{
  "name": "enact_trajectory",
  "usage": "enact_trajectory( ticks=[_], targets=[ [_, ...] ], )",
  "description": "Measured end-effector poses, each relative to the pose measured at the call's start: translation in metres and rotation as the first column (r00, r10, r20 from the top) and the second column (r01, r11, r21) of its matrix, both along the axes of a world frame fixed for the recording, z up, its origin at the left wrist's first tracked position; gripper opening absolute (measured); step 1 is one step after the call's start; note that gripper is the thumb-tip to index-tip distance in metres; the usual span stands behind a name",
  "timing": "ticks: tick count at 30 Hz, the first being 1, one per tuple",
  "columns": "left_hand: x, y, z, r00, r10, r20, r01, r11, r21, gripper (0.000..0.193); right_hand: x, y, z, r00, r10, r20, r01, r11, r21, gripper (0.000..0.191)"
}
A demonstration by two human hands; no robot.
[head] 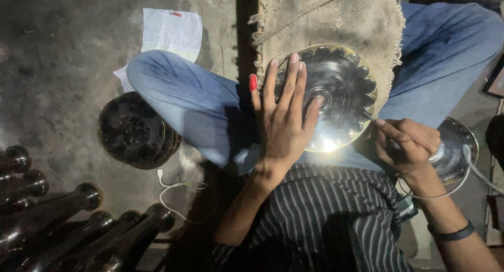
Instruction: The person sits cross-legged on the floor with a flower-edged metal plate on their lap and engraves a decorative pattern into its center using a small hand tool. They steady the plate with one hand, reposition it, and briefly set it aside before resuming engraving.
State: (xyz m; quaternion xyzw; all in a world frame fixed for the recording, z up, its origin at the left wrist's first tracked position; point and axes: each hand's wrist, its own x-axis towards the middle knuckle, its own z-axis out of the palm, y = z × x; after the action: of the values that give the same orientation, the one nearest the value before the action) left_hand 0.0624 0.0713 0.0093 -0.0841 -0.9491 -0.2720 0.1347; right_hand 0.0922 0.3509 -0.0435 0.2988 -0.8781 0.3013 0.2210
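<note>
1. The round scalloped brass plate (341, 93) is seen resting on a jute mat (336, 20) across the lap, straight ahead of both hands.
2. The left hand (283, 120) is laid open and flat on the plate's left half, fingers spread and pointing away.
3. The right hand (407, 143) is closed around a thin engraving tool (369, 116), tip touching the plate's right rim.
4. Dark stacked plates (136, 130) lie well left; the plate's far edge is left uncovered.
</note>
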Motion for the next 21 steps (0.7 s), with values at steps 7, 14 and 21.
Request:
enact_trajectory(
  ticks=[7, 14, 21],
  targets=[
    [0.003, 0.001, 0.005, 1.000, 0.022, -0.007, -0.022, 1.000, 0.022, 0.064, -0.002, 0.000, -0.009, 0.994, -0.014, -0.108, 0.019, 0.999, 0.040, 0.033],
    [0.003, 0.002, 0.009, 1.000, 0.025, -0.016, -0.025, 0.999, 0.024, 0.065, -0.004, -0.004, -0.015, 0.982, -0.048, -0.182, 0.060, 0.996, 0.067, 0.028],
    [0.000, 0.001, 0.011, 1.000, 0.001, 0.027, 0.000, 1.000, -0.015, 0.067, 0.006, 0.012, 0.014, 0.994, -0.017, 0.107, 0.015, 1.000, 0.018, 0.032]
  ],
)
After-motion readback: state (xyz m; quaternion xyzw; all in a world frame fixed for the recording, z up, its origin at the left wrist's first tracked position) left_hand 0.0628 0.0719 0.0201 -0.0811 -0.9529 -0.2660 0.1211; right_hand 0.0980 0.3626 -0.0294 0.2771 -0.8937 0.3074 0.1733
